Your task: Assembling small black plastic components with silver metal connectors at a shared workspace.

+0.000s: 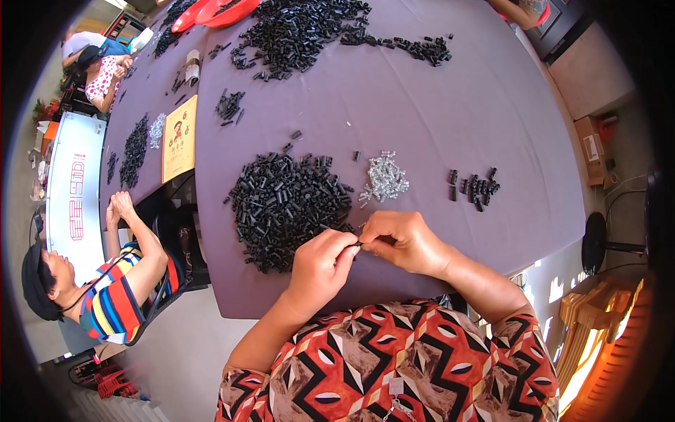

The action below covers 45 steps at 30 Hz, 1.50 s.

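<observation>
My left hand (320, 266) is closed, pinching a small black cylindrical piece (357, 244) between thumb and fingertips. Against that same piece come the pinched fingertips of my right hand (411, 243); what they hold is too small to make out. Both hands meet just above the near part of the table. Beside my left hand spreads a big heap of short black cylindrical pieces (285, 200). Beyond my right hand lies a small pile of silvery springs (385, 176). Farther right, several black pieces (478, 187) sit in a loose group.
A grey-purple cloth covers the table (506, 119). More black pieces (299, 35) and a red basin (214, 13) are at the far end. A yellow booklet (180, 137) lies left. A person in a striped shirt (123, 295) sits at the left side; orange stools (598, 337) stand right.
</observation>
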Motion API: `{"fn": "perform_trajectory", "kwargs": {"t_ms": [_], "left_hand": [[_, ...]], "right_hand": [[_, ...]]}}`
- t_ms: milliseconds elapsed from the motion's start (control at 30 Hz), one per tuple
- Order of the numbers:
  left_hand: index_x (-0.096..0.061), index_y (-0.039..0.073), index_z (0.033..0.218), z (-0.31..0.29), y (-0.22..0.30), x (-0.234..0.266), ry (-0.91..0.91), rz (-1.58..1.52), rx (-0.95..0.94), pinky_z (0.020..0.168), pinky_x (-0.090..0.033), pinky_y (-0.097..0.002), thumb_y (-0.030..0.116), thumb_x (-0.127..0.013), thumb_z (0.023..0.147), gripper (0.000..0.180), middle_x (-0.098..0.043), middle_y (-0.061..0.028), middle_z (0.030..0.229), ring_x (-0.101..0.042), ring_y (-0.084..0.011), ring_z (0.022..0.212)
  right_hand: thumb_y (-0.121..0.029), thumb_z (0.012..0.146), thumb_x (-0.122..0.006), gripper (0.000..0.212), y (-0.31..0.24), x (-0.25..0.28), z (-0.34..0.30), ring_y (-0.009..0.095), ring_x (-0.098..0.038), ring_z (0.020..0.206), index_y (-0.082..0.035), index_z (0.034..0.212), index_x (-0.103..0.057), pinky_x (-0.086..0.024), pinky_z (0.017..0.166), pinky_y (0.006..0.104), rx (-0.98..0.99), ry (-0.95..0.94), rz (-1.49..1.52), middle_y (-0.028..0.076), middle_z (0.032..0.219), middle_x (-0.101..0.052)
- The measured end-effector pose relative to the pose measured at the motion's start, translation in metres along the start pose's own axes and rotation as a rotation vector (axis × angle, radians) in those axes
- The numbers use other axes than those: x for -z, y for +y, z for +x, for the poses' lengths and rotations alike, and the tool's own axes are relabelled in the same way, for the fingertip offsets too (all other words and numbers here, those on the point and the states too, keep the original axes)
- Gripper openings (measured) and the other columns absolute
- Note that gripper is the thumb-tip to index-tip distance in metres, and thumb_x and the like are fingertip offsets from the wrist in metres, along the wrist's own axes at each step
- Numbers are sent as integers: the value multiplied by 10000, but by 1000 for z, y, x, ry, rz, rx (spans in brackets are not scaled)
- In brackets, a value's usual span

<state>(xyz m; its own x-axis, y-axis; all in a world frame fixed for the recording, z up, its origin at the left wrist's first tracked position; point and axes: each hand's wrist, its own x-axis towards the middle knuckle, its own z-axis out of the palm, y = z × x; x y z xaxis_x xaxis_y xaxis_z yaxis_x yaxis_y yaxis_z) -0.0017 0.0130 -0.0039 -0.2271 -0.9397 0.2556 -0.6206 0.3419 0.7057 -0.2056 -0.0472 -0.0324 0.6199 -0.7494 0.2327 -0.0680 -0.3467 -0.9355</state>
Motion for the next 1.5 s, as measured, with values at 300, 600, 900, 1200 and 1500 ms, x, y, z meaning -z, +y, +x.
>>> {"fn": "perform_trajectory", "kwargs": {"t_ms": [300, 600, 900, 1200, 1500], "left_hand": [[-689, -5, 1009, 1, 5, 1, -10, -165, 132, 634, -522, -299, -39, -715, 869, 146, -677, -107, 877, -657, -198, 712], [-692, -9, 1029, 3, 5, 4, 20, -408, 361, 711, -515, -228, -32, -699, 908, 124, -678, -45, 941, -633, -83, 789], [-688, -4, 1022, 3, 7, 0, 80, -241, 206, 680, -523, -245, -41, -721, 887, 144, -682, -70, 939, -635, -109, 748], [-683, -1, 1085, 1, 1, 2, -61, -749, 594, 675, -527, -224, 44, -711, 948, 146, -695, -23, 864, -640, -74, 752], [-684, -17, 1084, 13, 8, -8, 41, -1016, 672, 754, -556, -236, 31, -691, 968, 126, -708, -37, 936, -663, -87, 809]], "right_hand": [[28, 947, -696, 72, 0, 3, 0, 76, -656, 781, 7, 1007, -662, -550, 687, 239, -416, -72, 597, 30, 892, -679], [-49, 933, -752, 204, -11, 7, 5, 63, -612, 841, -10, 1120, -680, -511, 725, 234, -299, -2, 325, 2, 980, -644], [-37, 941, -727, 97, -2, 2, 4, 92, -623, 778, 2, 1017, -681, -518, 681, 259, -237, 39, 324, 40, 883, -647], [19, 930, -710, 117, -6, 7, 3, 152, -684, 875, 30, 1046, -703, -555, 751, 292, -148, -8, 180, 76, 910, -672], [-217, 807, -851, 585, -12, 6, 6, 299, -692, 969, -41, 1314, -617, -583, 806, 389, 37, 83, -192, 140, 1137, -649]]}}
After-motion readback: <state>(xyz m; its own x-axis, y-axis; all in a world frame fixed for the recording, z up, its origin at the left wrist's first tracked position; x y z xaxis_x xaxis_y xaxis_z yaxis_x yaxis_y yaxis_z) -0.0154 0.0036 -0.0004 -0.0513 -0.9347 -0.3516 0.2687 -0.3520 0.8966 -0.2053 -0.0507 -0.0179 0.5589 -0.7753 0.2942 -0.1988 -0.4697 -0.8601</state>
